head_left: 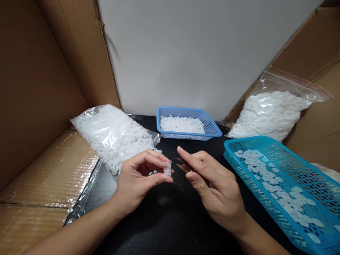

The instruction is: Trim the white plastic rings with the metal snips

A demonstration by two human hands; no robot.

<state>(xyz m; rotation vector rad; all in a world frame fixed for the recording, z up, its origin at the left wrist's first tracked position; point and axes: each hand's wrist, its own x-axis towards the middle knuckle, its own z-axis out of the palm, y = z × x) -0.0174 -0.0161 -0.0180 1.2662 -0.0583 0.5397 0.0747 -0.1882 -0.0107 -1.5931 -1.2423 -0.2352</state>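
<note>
Pinched between the thumb and fingers of my left hand (140, 173) is a short stack of small white plastic rings (167, 169), one against another. My right hand (217, 184) is just to the right, apart from the stack, with its index finger stretched forward and its thumb below. Between them shows a thin, pointed, shiny brownish thing (183, 165), its tips toward the stack; its kind is unclear and the other fingers are mostly hidden. A few loose white pieces (152, 173) lie on the black table behind my left hand.
A clear bag of small white rings (114, 131) lies at left. A blue basket (191, 136) with white pieces stands at the back. On the right are a turquoise basket (255, 191) with flat white discs and another full bag (271, 109). Cardboard (47, 166) and a white panel (186, 53) enclose the table.
</note>
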